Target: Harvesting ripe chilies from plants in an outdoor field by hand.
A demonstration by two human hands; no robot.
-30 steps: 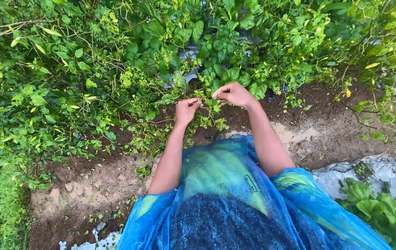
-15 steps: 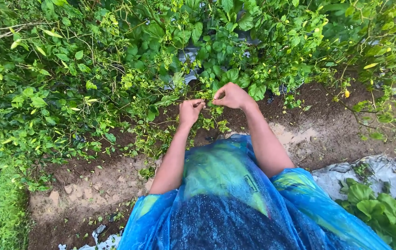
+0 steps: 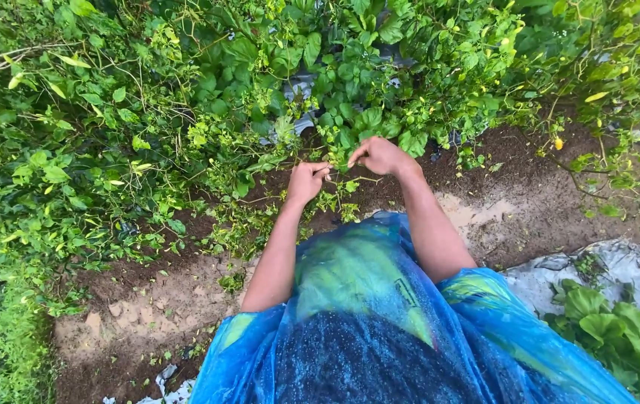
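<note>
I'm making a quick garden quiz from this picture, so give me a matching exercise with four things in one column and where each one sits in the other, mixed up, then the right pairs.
Things:
1. left hand
2. right hand
3. blue plastic raincoat
4. yellow fruit

Places:
A. hanging among leaves at the right, above the bare soil
B. at the bottom of the view, covering the person's body
C. pinching a thin stem, on the side nearer the big leafy bush
D. closed at the plant in the middle, slightly higher in the view

Pairs: 1-C, 2-D, 3-B, 4-A
</note>
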